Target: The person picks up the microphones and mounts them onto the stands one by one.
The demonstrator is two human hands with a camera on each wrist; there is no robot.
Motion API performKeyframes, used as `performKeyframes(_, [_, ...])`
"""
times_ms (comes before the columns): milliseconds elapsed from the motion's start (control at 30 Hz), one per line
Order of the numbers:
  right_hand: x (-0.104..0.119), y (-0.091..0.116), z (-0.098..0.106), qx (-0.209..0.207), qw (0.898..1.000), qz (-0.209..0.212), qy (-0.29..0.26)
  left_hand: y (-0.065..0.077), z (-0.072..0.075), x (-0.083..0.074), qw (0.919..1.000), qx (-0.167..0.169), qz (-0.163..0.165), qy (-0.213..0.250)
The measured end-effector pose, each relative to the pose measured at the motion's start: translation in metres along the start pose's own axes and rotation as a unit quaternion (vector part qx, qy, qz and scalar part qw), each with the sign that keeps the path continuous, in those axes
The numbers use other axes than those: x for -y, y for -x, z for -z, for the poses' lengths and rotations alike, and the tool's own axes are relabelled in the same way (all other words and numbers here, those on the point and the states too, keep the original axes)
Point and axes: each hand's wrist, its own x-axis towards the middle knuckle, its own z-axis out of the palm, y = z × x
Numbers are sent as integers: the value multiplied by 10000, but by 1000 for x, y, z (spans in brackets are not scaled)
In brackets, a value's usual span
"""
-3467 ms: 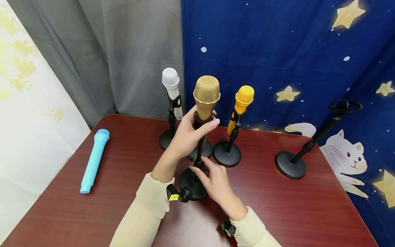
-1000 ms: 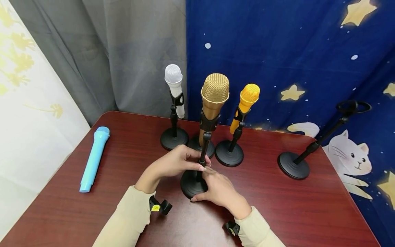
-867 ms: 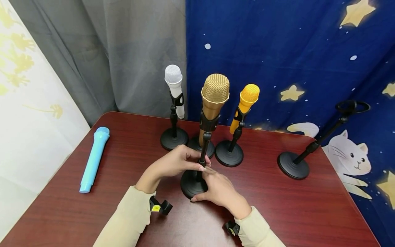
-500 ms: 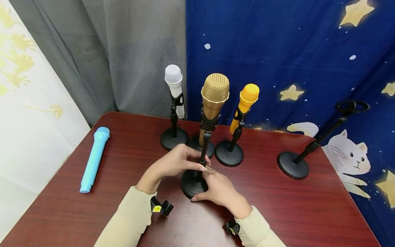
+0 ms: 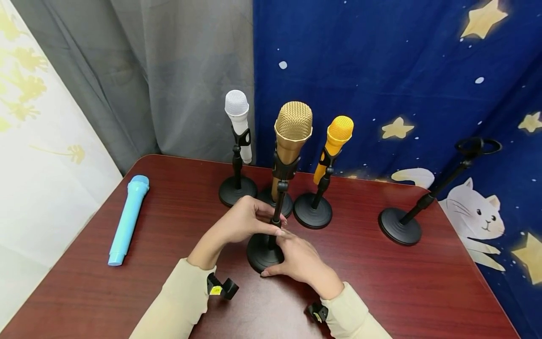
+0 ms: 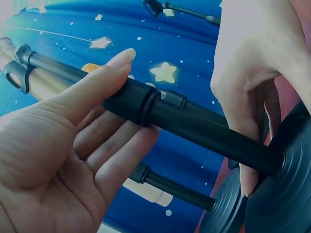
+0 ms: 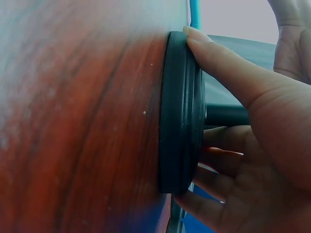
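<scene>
In the head view, a gold microphone (image 5: pixel 293 123) leans in the clip (image 5: pixel 284 169) of a black tabletop stand (image 5: pixel 277 209), whose round base (image 5: pixel 259 256) rests on the desk (image 5: pixel 178 226) well in from both side edges. The tall, bulky microphone probably makes the stand top-heavy, so the base or lower pole looks the safest hold; the clip likely grips by friction alone. Toward the far edge, the stand of the white microphone (image 5: pixel 237 108), another black base (image 5: pixel 288 203) and the stand of the yellow microphone (image 5: pixel 337 134) crowd closely behind. Wider gaps lie sideways, toward the blue microphone (image 5: pixel 128 221) along the left edge and the ring-topped stand (image 5: pixel 400 226) by the far right corner; the near edge is out of view. In the left wrist view, the left hand (image 6: pixel 63 145) grasps the pole's collar (image 6: pixel 131 102) between thumb and fingers; the pole looks rigid, smooth and perhaps a little slippery. In the right wrist view, the right hand (image 7: pixel 262 111) grasps the base across its rim, thumb on one side and fingers opposite; that thick disc appears flat on the desk and is probably the heaviest part.
</scene>
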Motion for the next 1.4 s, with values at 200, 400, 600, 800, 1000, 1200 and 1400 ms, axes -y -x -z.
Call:
performKeyframes(200, [-1,-1,-3,-32,10000,-31,58,1,-2,-4,9994,-230,145,-215])
performKeyframes(400, [-2,-2,-4,-81,9999,-47,131,3,-4,-9,9975,-501,290,-402])
performKeyframes(600, [-2,-3,-5,-103,9998,23,145,5,-9,-12,9910,-865,299,-980])
performKeyframes(800, [-3,-3,-5,-102,9998,100,105,4,-16,-13,9811,-1165,317,-1510])
performKeyframes(1000, [-6,-1,-2,-101,9999,69,-14,1,-21,-17,9722,-1330,337,-1899])
performKeyframes(1200, [-5,-1,-3,-60,9999,72,-38,5,-21,-20,9729,-1102,392,-1993])
performKeyframes(1400, [-3,-2,-3,18,9997,36,-225,9,-12,-18,9882,-417,-24,-1473])
